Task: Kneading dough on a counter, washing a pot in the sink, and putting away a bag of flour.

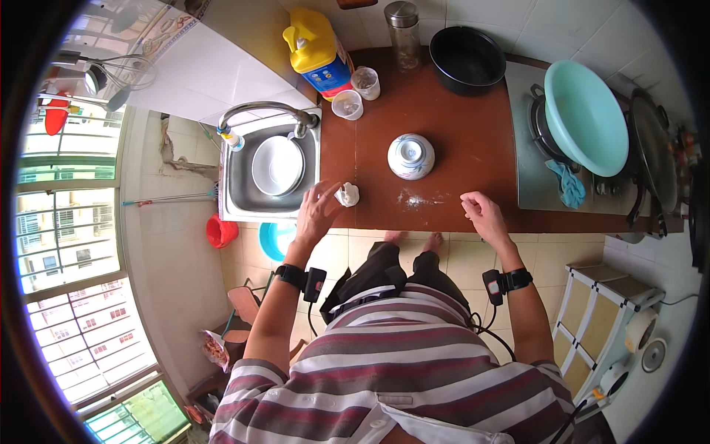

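My left hand hovers at the counter's left front, by the sink, fingers spread. Just right of its fingertips lies a small white lump, perhaps dough or crumpled tissue; I cannot tell whether they touch. Over the front edge, farther right, my right hand has loosely bent fingers, somewhat apart, with nothing visible in them. Between the hands and farther back, a white patterned bowl rests upside down on the brown counter. A patch of white powder is smeared in front of it.
Left is a steel sink with a white basin under the faucet. Behind stand a yellow jug, two plastic cups, a jar and a black pot. A mint basin sits on the stove at right.
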The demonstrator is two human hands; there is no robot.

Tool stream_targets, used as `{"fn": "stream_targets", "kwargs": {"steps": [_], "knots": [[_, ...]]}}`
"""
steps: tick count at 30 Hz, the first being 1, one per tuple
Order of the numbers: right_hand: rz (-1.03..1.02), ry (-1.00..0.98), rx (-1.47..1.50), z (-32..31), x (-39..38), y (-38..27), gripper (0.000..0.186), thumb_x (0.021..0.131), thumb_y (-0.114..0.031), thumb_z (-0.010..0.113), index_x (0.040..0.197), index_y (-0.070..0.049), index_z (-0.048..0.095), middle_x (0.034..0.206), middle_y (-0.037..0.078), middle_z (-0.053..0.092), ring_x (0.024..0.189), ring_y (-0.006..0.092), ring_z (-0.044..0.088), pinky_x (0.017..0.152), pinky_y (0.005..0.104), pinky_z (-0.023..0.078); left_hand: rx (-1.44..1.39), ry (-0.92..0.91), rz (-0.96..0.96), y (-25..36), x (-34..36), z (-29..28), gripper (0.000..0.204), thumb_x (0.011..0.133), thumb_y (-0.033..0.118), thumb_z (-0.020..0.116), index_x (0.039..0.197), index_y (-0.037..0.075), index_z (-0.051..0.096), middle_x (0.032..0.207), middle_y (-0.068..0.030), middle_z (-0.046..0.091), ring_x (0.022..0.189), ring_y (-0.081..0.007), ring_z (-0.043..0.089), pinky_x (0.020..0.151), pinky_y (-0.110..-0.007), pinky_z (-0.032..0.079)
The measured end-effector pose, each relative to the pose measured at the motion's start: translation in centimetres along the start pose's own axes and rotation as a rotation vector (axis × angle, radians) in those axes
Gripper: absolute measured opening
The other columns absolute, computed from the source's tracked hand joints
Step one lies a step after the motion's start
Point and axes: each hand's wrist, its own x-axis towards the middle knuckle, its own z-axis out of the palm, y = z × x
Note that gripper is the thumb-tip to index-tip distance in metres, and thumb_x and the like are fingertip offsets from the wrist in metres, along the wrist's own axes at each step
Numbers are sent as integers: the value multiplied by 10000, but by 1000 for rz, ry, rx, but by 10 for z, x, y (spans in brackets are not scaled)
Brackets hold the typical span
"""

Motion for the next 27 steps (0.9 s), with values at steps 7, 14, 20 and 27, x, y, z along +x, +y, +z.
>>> {"fn": "stream_targets", "kwargs": {"steps": [7,14,20,27], "knots": [[92,116,-50,13,-15,-14,177,925,-152,593,1049,-26,616,869,91,658,731,156,624,683,289,504,-33,-9,274,-29,36,31,355,778,122,697,1126,141,630,1117,-80,575,972,-300,574,821,-392,499],[332,441,-65,40,-110,15,186,927,-164,579,1027,-13,623,845,96,656,723,171,636,683,294,506,-90,122,225,-61,137,31,82,824,167,630,900,170,660,902,-53,594,786,-298,620,646,-417,510],[835,627,-116,76,-281,71,240,911,-232,585,1019,-24,635,839,65,675,690,167,668,643,288,529,-2,140,279,-80,163,38,50,860,177,597,871,130,610,892,-85,617,787,-320,624,644,-426,505],[1443,695,123,209,-525,106,165,793,-220,720,828,-60,734,719,125,693,633,209,662,618,355,539,-92,340,338,-55,126,8,330,864,135,601,1191,90,602,1228,-146,585,1096,-358,563,883,-450,468]]}}
